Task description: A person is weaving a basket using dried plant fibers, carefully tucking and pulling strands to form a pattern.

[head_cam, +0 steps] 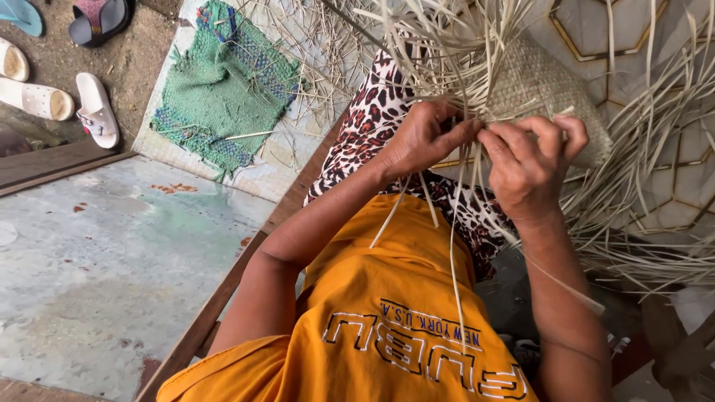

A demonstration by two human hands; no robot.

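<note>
A partly woven mat of pale straw [540,85] lies over my knee, with many loose strips [447,45] fanning out from its edge. My left hand [421,138] pinches a few of these strips at the mat's near edge, fingers closed on them. My right hand [532,164] is beside it, fingers curled around other strips at the same edge. The two hands nearly touch. Long strips [456,260] hang down from my hands over my orange shirt and spotted trousers.
A green knitted mat [223,89] lies on a white cloth to the left. Several sandals [67,67] sit on the dirt at the top left. More loose straw [655,164] is spread over the patterned floor on the right. A wooden plank [223,298] runs along my left side.
</note>
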